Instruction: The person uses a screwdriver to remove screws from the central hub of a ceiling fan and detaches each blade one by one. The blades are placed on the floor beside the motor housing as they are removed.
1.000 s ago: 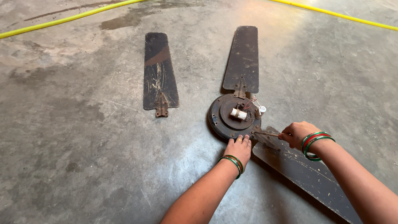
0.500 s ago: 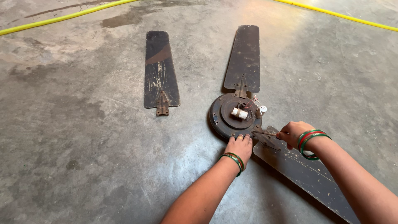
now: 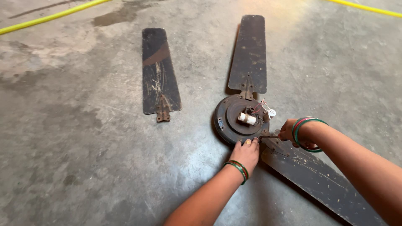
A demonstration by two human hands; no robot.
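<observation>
A rusty ceiling fan motor hub [image 3: 234, 119] lies on a concrete floor, with a small white cylinder and red wires on top. One dark blade [image 3: 250, 54] is attached at its far side; another blade [image 3: 318, 180] is joined at its near right. My left hand [image 3: 246, 154] presses on the hub's near rim. My right hand [image 3: 291, 130] grips a thin tool [image 3: 270, 136], likely a screwdriver, whose tip rests at the near blade's bracket. Both wrists wear green and red bangles.
A third, detached blade [image 3: 159, 71] lies flat on the floor to the left of the hub. A yellow hose [image 3: 50, 16] runs across the top left, and another stretch of yellow hose [image 3: 368, 8] crosses the top right. A damp patch marks the floor at the top.
My right hand has shifted slightly left and up toward the hub with the tool. The left hand stays on the rim. The view has tilted a little.
</observation>
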